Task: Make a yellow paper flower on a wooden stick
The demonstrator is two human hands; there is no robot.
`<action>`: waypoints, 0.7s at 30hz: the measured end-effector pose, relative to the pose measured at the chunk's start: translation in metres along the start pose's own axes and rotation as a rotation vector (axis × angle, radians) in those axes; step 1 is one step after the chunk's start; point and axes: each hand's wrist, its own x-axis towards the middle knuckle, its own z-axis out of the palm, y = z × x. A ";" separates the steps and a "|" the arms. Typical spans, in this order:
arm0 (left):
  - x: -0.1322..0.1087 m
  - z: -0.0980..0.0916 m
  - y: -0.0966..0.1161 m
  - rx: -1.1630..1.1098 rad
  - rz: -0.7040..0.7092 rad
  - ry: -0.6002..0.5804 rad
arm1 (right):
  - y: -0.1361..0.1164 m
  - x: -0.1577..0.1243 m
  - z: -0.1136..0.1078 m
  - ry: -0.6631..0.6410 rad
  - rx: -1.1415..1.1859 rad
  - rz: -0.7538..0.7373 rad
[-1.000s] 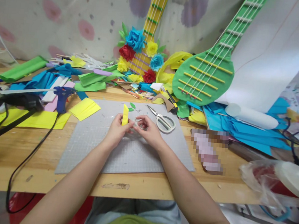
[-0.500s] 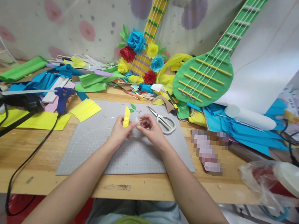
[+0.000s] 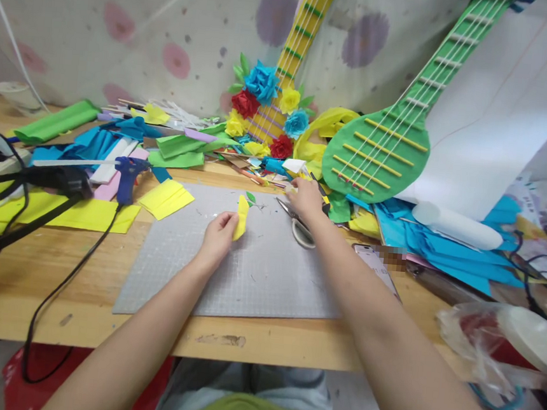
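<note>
My left hand (image 3: 220, 235) is above the cutting mat, its thumb and fingers closed on a small piece of yellow paper (image 3: 242, 219) that stands up from the fingertips. A small green paper leaf (image 3: 251, 197) with a thin stem lies on the mat just behind it. Farther back and to the right, my right hand (image 3: 306, 198) is at the mat's far edge, beside the heap of scraps. Its fingers are bent together; whatever they hold, if anything, is too small to make out. Under that wrist lies a pair of scissors (image 3: 302, 232), partly covered by my forearm.
The grey cutting mat (image 3: 176, 273) lies on a wooden table. A blue glue gun (image 3: 128, 179) and folded yellow paper (image 3: 167, 199) are to the left. Behind stand a green paper instrument (image 3: 378, 153) and a yellow one (image 3: 294, 53) with paper flowers. A phone (image 3: 376, 265) lies right.
My right hand has left my left hand and moved back and right, over the scissors to the scraps. The left hand still holds the yellow paper. The view has shifted slightly.
</note>
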 end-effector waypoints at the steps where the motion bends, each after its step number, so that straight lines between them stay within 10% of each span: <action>1: 0.001 0.000 -0.001 0.007 0.018 0.018 | -0.006 -0.007 0.000 0.047 0.019 -0.014; 9: 0.007 -0.004 -0.011 0.088 0.130 0.084 | -0.081 -0.099 -0.004 0.024 0.639 -0.050; 21: 0.003 -0.003 -0.011 0.424 0.309 0.106 | -0.091 -0.117 0.011 0.097 0.683 0.040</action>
